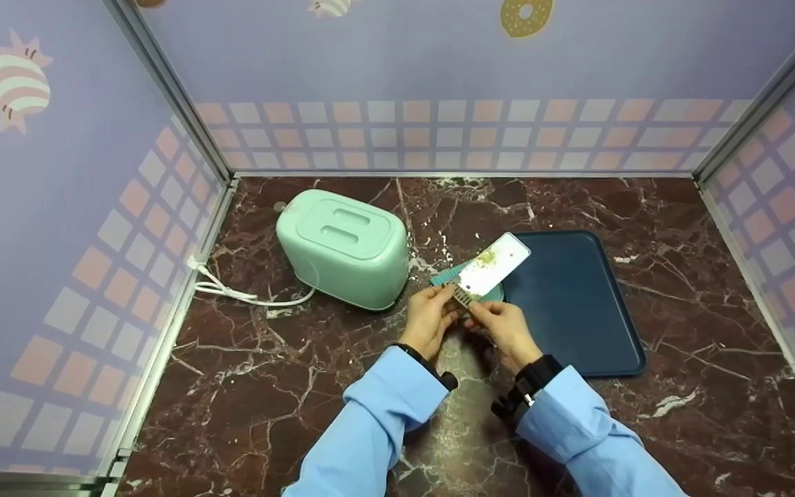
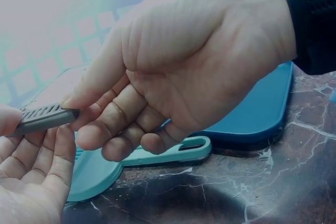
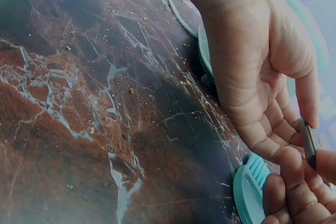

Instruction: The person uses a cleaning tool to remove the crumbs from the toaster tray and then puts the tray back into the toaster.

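Observation:
Both hands hold a toaster crumb tray (image 1: 501, 266), a flat pale metal plate with yellowish crumbs on it and a slotted grey end. My left hand (image 1: 428, 321) pinches the left side of that slotted end. On its other side, the thumb and fingers of my right hand (image 1: 504, 328) pinch it too. The left wrist view shows the slotted end edge-on between both thumbs. Partly hidden beneath the crumb tray lies a teal brush (image 3: 249, 198), with its slotted handle (image 2: 184, 151) reaching toward the blue tray.
A mint-green toaster (image 1: 349, 248) stands to the left, its white cord (image 1: 252, 299) running to the left wall. At right lies a dark blue tray (image 1: 570, 304). Crumbs (image 3: 131, 91) are scattered over the dark marbled tabletop (image 1: 246, 386). Patterned walls (image 1: 439, 76) enclose the back and sides.

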Motion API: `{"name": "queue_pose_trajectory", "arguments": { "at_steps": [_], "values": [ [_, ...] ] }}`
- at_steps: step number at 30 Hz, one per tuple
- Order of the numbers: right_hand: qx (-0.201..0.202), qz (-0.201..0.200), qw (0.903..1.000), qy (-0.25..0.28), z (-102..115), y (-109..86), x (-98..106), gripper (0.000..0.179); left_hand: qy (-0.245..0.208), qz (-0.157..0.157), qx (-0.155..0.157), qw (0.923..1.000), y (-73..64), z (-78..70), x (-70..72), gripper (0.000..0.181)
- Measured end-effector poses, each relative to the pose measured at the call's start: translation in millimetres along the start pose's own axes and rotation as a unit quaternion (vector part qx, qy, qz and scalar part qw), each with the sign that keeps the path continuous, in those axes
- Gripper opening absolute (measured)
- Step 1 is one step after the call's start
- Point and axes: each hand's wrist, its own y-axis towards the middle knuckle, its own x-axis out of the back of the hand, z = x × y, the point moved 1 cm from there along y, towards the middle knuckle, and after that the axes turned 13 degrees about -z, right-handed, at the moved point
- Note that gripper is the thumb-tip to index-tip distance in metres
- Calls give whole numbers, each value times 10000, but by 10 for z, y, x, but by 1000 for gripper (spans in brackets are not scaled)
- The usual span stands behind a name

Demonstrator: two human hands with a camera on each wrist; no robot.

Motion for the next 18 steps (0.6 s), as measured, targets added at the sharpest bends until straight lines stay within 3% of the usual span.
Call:
{"name": "queue_pose_trajectory", "arguments": {
  "at_steps": [10, 18],
  "values": [
    [-49, -34, 10000, 65, 2, -27, -80, 20, 151, -55, -251, 9996, 26, -36, 19, 19],
    [-14, 13, 10000, -96, -14, -18, -95, 23, 527, -36, -299, 9982, 39, -83, 11, 21]
  ]
}}
